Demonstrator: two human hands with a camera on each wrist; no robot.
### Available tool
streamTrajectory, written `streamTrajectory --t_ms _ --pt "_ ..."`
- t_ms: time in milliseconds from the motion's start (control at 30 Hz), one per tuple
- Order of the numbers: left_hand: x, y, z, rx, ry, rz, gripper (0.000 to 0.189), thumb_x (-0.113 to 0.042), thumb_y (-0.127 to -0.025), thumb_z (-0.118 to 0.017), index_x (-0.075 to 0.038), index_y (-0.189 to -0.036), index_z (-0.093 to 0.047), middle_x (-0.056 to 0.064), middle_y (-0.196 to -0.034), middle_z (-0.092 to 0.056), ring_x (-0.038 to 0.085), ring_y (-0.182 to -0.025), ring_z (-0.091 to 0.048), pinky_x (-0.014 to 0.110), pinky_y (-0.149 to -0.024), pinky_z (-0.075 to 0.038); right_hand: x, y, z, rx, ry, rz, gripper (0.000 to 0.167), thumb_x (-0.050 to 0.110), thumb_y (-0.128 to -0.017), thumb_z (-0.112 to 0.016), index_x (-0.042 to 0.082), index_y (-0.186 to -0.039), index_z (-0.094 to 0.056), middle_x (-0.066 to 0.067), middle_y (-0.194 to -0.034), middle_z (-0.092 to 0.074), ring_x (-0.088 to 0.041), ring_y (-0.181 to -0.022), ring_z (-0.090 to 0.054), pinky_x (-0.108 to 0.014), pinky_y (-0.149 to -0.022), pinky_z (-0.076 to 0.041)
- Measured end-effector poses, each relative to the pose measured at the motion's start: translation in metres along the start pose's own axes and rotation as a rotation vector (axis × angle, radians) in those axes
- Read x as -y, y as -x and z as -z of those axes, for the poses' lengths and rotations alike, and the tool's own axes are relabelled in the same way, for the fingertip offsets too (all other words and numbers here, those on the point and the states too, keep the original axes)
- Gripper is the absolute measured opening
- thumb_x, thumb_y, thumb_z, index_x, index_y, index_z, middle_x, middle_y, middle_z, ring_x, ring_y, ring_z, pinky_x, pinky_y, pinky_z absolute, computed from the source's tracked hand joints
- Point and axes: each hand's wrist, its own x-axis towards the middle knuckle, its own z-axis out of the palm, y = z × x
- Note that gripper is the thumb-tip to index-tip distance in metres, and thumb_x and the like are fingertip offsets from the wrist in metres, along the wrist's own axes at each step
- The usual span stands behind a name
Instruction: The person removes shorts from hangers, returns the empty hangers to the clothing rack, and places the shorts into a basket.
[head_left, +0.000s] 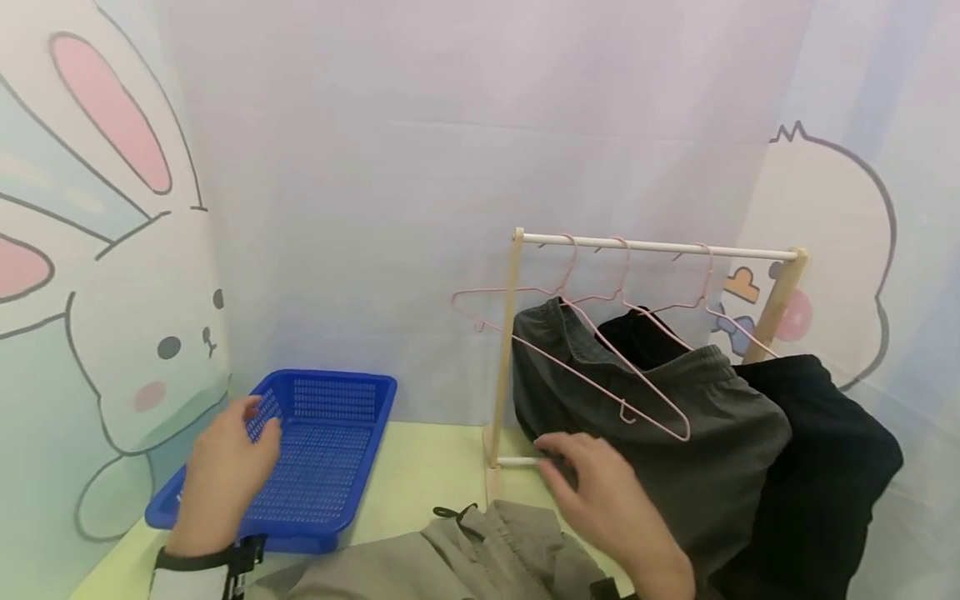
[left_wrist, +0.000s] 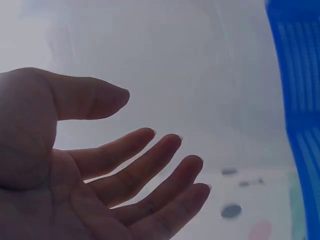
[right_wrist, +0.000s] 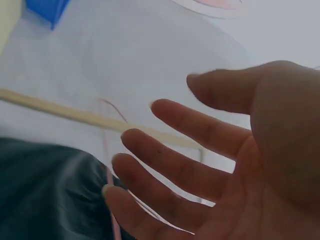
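Observation:
My left hand (head_left: 228,454) hovers over the near left part of a blue plastic basket (head_left: 315,471), fingers relaxed and holding nothing. In the left wrist view its thumb and fingers (left_wrist: 135,175) are spread apart. My right hand (head_left: 600,492) hangs in front of dark grey shorts (head_left: 675,450) on the rack, also with nothing in it; the right wrist view shows its fingers loosely extended. Between and below the hands lies a beige-grey garment (head_left: 450,558) with a dark drawstring, partly cut off by the frame's lower edge. An unloaded pink hanger (head_left: 592,375) hangs at the rack's left end.
A small wooden rack with a white rail (head_left: 660,247) stands at the right. Black trousers (head_left: 817,467) hang at its right end, and another black garment (head_left: 645,333) shows behind the shorts. The table (head_left: 420,458) is pale yellow, and cartoon-printed curtains (head_left: 337,208) enclose it.

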Motion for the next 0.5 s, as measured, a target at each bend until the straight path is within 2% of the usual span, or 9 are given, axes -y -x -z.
streamTrajectory --t_ms 133,233,300,333,367,433,500 --pt "0.033 0.001 0.017 -0.003 -0.041 0.097 0.059 -0.023 -0.104 -0.048 0.015 -0.148 -0.039 0.041 -0.145 -0.045 0.06 -0.128 -0.047 0.07 -0.099 -0.043 0.003 0.01 -0.026 0.216 -0.068 -0.015 0.039 0.041 -0.095 -0.075 0.028 -0.132 -0.068 0.001 -0.125 -0.067 -0.028 -0.111 -0.063 -0.052 -0.091 -0.052" --pt "0.056 0.0 0.031 0.002 -0.065 0.143 0.058 -0.024 -0.104 -0.047 0.016 -0.146 -0.04 0.044 -0.143 -0.043 0.054 -0.105 -0.06 0.059 -0.082 -0.052 0.007 0.014 -0.043 0.348 -0.095 0.02 0.058 0.053 -0.09 -0.076 0.031 -0.142 -0.061 -0.008 -0.142 -0.06 -0.04 -0.123 -0.057 -0.062 -0.089 -0.05" --pt "0.071 0.0 0.036 -0.018 -0.066 0.177 0.056 -0.021 -0.103 -0.046 0.015 -0.145 -0.042 0.044 -0.143 -0.043 0.043 -0.082 -0.062 0.049 -0.068 -0.05 0.011 0.016 -0.055 0.413 -0.094 0.041 0.066 0.057 -0.087 -0.078 0.034 -0.145 -0.059 -0.014 -0.149 -0.054 -0.046 -0.127 -0.053 -0.068 -0.085 -0.049" --pt "0.079 0.001 0.039 -0.029 -0.055 0.193 0.055 -0.019 -0.102 -0.047 0.015 -0.145 -0.043 0.044 -0.142 -0.044 0.04 -0.079 -0.06 0.045 -0.064 -0.047 0.013 0.017 -0.06 0.441 -0.081 0.054 0.069 0.059 -0.085 -0.078 0.036 -0.146 -0.058 -0.016 -0.152 -0.052 -0.049 -0.129 -0.052 -0.07 -0.083 -0.048" --pt "0.086 0.001 0.04 -0.04 -0.05 0.214 0.054 -0.019 -0.102 -0.047 0.015 -0.144 -0.045 0.045 -0.142 -0.044 0.04 -0.078 -0.06 0.045 -0.063 -0.045 0.015 0.018 -0.065 0.474 -0.076 0.053 0.07 0.061 -0.084 -0.078 0.038 -0.147 -0.057 -0.017 -0.153 -0.05 -0.051 -0.13 -0.05 -0.073 -0.083 -0.047" --pt "0.099 0.001 0.042 -0.045 -0.031 0.26 0.054 -0.017 -0.1 -0.047 0.015 -0.144 -0.045 0.044 -0.142 -0.044 0.051 -0.09 -0.061 0.054 -0.071 -0.049 0.019 0.019 -0.074 0.536 -0.062 0.052 0.072 0.063 -0.083 -0.078 0.041 -0.148 -0.055 -0.018 -0.156 -0.047 -0.054 -0.132 -0.048 -0.074 -0.081 -0.046" --pt "0.11 0.001 0.042 -0.013 -0.026 0.283 0.055 -0.017 -0.1 -0.047 0.017 -0.143 -0.044 0.045 -0.141 -0.044 0.061 -0.111 -0.054 0.064 -0.085 -0.049 0.023 0.021 -0.082 0.601 -0.049 0.04 0.075 0.066 -0.083 -0.075 0.043 -0.15 -0.052 -0.019 -0.157 -0.045 -0.057 -0.135 -0.045 -0.075 -0.084 -0.045"
